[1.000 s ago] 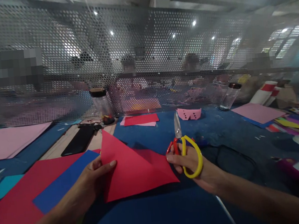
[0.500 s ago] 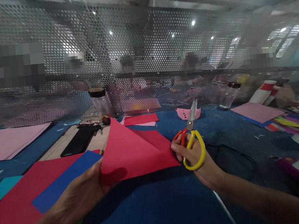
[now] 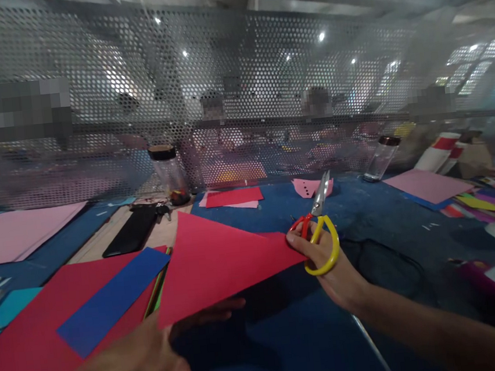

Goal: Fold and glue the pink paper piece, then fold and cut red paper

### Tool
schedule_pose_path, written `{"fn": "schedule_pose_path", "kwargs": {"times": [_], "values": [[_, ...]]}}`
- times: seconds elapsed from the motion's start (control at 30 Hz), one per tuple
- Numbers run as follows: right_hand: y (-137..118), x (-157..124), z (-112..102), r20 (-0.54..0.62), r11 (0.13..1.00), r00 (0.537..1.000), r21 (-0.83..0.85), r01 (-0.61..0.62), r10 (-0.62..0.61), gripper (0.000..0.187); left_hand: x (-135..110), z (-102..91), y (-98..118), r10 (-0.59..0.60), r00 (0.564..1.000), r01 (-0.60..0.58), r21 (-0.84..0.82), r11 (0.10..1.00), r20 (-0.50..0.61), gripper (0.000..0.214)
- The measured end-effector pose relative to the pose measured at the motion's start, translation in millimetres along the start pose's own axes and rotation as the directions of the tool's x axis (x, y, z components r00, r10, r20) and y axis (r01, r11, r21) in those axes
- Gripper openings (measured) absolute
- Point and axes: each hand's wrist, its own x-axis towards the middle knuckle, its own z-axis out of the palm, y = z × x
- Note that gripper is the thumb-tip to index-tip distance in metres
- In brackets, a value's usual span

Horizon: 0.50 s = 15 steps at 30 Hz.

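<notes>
A folded red paper triangle hangs over the blue table, held at two corners. My left hand grips its lower left corner from below, fingers partly hidden under the sheet. My right hand pinches the paper's right tip while also gripping scissors with yellow and red handles; the blades point up and to the right and look closed.
Red sheets with a blue strip lie at left, pink paper beyond. A black phone, two glass jars, pink scraps and coloured paper at right sit before a perforated metal screen, with people behind it.
The red paper has been flattened into one triangle and swung down. My left hand slid to its lower corner, closer to me. My right hand and the scissors shifted slightly right, blades tilting right.
</notes>
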Motion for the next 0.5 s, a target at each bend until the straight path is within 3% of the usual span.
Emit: {"fn": "schedule_pose_path", "kwargs": {"times": [0.1, 0.13, 0.27, 0.43, 0.5], "values": [[-1.5, -0.8, 1.1, -0.003, 0.999, 1.000, -0.019, 0.026, -0.027, 0.029, 1.5, 6.3, 24.3, -0.046, 0.994, 0.052, 0.059, 0.997, -0.103, 0.086], [-1.4, -0.9, 1.3, -0.004, 0.998, 0.999, -0.038, 0.042, -0.042, 0.028, 4.3, 9.4, 29.8, -0.030, 0.986, 0.038, 0.042, 0.998, -0.162, 0.076], [3.0, -1.6, 3.3, 0.025, 0.982, 0.994, -0.155, 0.108, -0.106, 0.025, 26.4, 28.2, 36.4, 0.025, 0.941, -0.090, -0.179, 0.980, -0.339, 0.072], [10.3, -5.0, 9.2, 0.044, 0.966, 0.993, -0.230, 0.119, -0.112, 0.026, 60.9, 52.8, 41.2, -0.179, 0.831, -0.108, -0.467, 0.877, -0.527, 0.037], [11.3, -6.6, 9.7, 0.045, 0.958, 0.994, -0.263, 0.111, -0.103, 0.026, 70.8, 56.0, 46.1, -0.242, 0.805, -0.107, -0.534, 0.838, -0.542, 0.029]]}}
